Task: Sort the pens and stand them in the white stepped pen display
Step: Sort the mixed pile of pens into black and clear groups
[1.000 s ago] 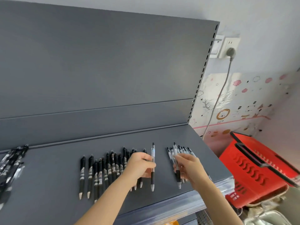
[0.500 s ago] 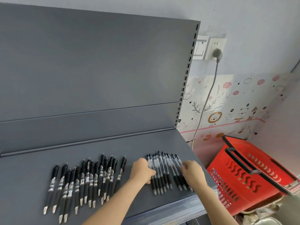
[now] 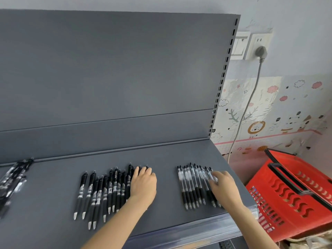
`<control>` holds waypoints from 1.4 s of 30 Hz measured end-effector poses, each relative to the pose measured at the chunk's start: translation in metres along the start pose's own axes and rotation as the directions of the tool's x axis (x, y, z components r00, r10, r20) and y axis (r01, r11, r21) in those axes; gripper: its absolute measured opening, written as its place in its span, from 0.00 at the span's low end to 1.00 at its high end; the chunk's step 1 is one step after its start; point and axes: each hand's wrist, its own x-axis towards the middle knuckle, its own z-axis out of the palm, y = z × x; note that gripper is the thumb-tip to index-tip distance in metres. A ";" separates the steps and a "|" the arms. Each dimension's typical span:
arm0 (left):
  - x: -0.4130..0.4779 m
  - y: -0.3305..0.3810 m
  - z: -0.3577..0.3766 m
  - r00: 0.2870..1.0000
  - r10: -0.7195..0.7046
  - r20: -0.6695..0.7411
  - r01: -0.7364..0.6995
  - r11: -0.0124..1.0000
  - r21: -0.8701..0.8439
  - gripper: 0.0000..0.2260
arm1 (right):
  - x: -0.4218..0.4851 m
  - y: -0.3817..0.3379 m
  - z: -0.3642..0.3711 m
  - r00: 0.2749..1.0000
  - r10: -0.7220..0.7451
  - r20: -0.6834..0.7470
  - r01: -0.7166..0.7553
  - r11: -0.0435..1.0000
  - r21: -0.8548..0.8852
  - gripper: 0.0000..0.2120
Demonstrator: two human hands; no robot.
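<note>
The pens lie in sorted groups on the grey shelf (image 3: 161, 153): black-barrelled pens (image 3: 107, 191) in a loose fan near the middle, clear-barrelled pens (image 3: 192, 186) in a tighter row to the right, and a third bunch (image 3: 14, 178) at the far left, half cut off by the frame. The white stepped display is not in view, so I judge that no pen has yet been stood in it.

The left hand (image 3: 142, 184) lies palm down with fingers nearly straight on the right edge of the black group, gripping nothing. The right hand (image 3: 222, 187) reaches onto the clear group, but blur hides whether its fingers pinch a pen.

The main risk is rolling. The barrels are round, and the clear row lies near the shelf's right end and front lip (image 3: 179, 234), with a red basket (image 3: 296, 194) below. A sideways sweep could send pens over the edge. A flat press on the fanned black pens could also skew them or push them into the neighbouring group, undoing the sort.
</note>
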 end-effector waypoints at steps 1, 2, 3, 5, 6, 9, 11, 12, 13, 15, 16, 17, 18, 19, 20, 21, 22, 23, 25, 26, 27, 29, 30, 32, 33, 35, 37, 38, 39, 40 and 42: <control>-0.002 -0.004 0.003 1.000 -0.006 -0.007 0.006 1.000 -0.006 0.18 | -0.003 -0.009 0.003 0.999 -0.039 0.004 0.039 0.999 0.019 0.15; -0.005 -0.006 0.004 1.000 -0.012 -0.013 0.012 1.000 -0.019 0.19 | -0.007 -0.018 0.006 0.997 -0.077 0.017 0.077 0.997 0.028 0.15; -0.008 -0.007 0.005 1.000 -0.016 -0.017 0.015 0.999 -0.039 0.19 | -0.009 -0.026 0.011 0.993 -0.114 0.032 0.113 0.993 0.031 0.15; -0.011 -0.007 0.005 1.000 -0.020 -0.018 0.019 0.997 -0.077 0.20 | -0.013 -0.039 0.020 0.984 -0.166 0.063 0.165 0.986 0.026 0.17; -0.013 -0.008 0.005 1.000 -0.022 -0.022 0.020 0.995 -0.098 0.20 | -0.014 -0.043 0.024 0.981 -0.181 0.075 0.180 0.984 0.020 0.18; -0.016 -0.013 0.002 0.998 -0.016 -0.054 0.006 0.985 -0.173 0.20 | -0.015 -0.050 0.031 0.974 -0.203 0.104 0.205 0.979 -0.007 0.18; -0.021 -0.020 -0.003 0.996 -0.014 -0.087 -0.005 0.977 -0.213 0.20 | -0.016 -0.053 0.034 0.970 -0.215 0.115 0.219 0.975 -0.029 0.18; -0.025 -0.025 -0.006 0.995 -0.022 -0.102 -0.003 0.973 -0.232 0.20 | -0.017 -0.056 0.036 0.967 -0.225 0.117 0.231 0.972 -0.038 0.19; -0.030 -0.032 -0.009 0.992 -0.036 -0.118 0.005 0.968 -0.252 0.20 | -0.018 -0.061 0.038 0.963 -0.241 0.119 0.247 0.968 -0.043 0.19; -0.043 -0.051 -0.013 0.986 -0.084 -0.141 0.042 0.960 -0.278 0.19 | -0.020 -0.077 0.045 0.950 -0.286 0.127 0.293 0.955 -0.040 0.20; -0.051 -0.063 -0.015 0.983 -0.114 -0.144 0.069 0.955 -0.288 0.19 | -0.021 -0.088 0.049 0.941 -0.309 0.140 0.316 0.948 -0.031 0.20; -0.059 -0.076 -0.016 0.978 -0.148 -0.146 0.100 0.950 -0.294 0.19 | -0.023 -0.100 0.055 0.929 -0.336 0.154 0.343 0.939 -0.022 0.20; -0.068 -0.090 -0.018 0.972 -0.185 -0.146 0.135 0.944 -0.300 0.19 | -0.025 -0.114 0.062 0.915 -0.367 0.168 0.375 0.927 -0.013 0.20; -0.078 -0.106 -0.019 0.964 -0.224 -0.145 0.171 0.937 -0.305 0.19 | -0.028 -0.129 0.069 0.900 -0.394 0.184 0.401 0.916 -0.003 0.20; -0.087 -0.122 -0.020 0.954 -0.260 -0.146 0.206 0.929 -0.308 0.19 | -0.032 -0.144 0.076 0.887 -0.417 0.200 0.424 0.906 0.010 0.20; -0.097 -0.138 -0.021 0.945 -0.292 -0.148 0.237 0.921 -0.308 0.18 | -0.035 -0.159 0.083 0.872 -0.439 0.214 0.445 0.895 0.026 0.20; -0.107 -0.155 -0.021 0.934 -0.325 -0.147 0.269 0.913 -0.306 0.18 | -0.040 -0.174 0.090 0.857 -0.462 0.228 0.464 0.885 0.045 0.20; -0.117 -0.173 -0.021 0.922 -0.359 -0.145 0.304 0.903 -0.303 0.18 | -0.045 -0.190 0.098 0.841 -0.483 0.244 0.483 0.873 0.063 0.20; -0.136 -0.207 -0.019 0.896 -0.420 -0.143 0.364 0.880 -0.305 0.18 | -0.057 -0.219 0.114 0.808 -0.521 0.275 0.519 0.850 0.088 0.20; -0.145 -0.224 -0.017 0.882 -0.448 -0.145 0.389 0.867 -0.312 0.18 | -0.062 -0.233 0.122 0.792 -0.536 0.291 0.534 0.840 0.093 0.20; -0.153 -0.240 -0.015 0.868 -0.472 -0.152 0.407 0.854 -0.324 0.18 | -0.068 -0.247 0.131 0.782 -0.545 0.303 0.544 0.834 0.095 0.20; -0.167 -0.271 -0.012 0.844 -0.512 -0.159 0.435 0.827 -0.356 0.18 | -0.078 -0.273 0.149 0.771 -0.559 0.306 0.560 0.823 0.093 0.20; -0.174 -0.287 -0.010 0.836 -0.524 -0.162 0.443 0.819 -0.365 0.18 | -0.084 -0.286 0.158 0.768 -0.561 0.309 0.564 0.821 0.092 0.20; -0.187 -0.324 -0.004 0.829 -0.538 -0.153 0.454 0.807 -0.378 0.18 | -0.098 -0.316 0.178 0.765 -0.551 0.332 0.558 0.826 0.085 0.21; -0.192 -0.338 -0.001 0.825 -0.545 -0.148 0.459 0.800 -0.386 0.18 | -0.104 -0.328 0.186 0.762 -0.546 0.347 0.554 0.828 0.084 0.21; -0.202 -0.372 0.003 0.820 -0.559 -0.123 0.475 0.785 -0.396 0.17 | -0.117 -0.355 0.204 0.764 -0.525 0.375 0.532 0.841 0.093 0.20; -0.206 -0.405 0.007 0.820 -0.563 -0.101 0.480 0.773 -0.415 0.17 | -0.128 -0.382 0.221 0.777 -0.494 0.389 0.496 0.862 0.104 0.20; -0.205 -0.419 0.008 0.824 -0.560 -0.091 0.476 0.770 -0.426 0.17 | -0.132 -0.391 0.229 0.788 -0.474 0.392 0.470 0.875 0.113 0.20; -0.203 -0.429 0.009 0.830 -0.551 -0.088 0.465 0.770 -0.437 0.16 | -0.134 -0.398 0.237 0.800 -0.445 0.402 0.439 0.891 0.115 0.20; -0.199 -0.436 0.008 0.838 -0.539 -0.084 0.450 0.770 -0.452 0.16 | -0.134 -0.403 0.243 0.816 -0.416 0.402 0.409 0.906 0.108 0.20; -0.189 -0.443 0.005 0.857 -0.511 -0.066 0.415 0.761 -0.498 0.16 | -0.134 -0.412 0.254 0.844 -0.356 0.401 0.350 0.932 0.090 0.16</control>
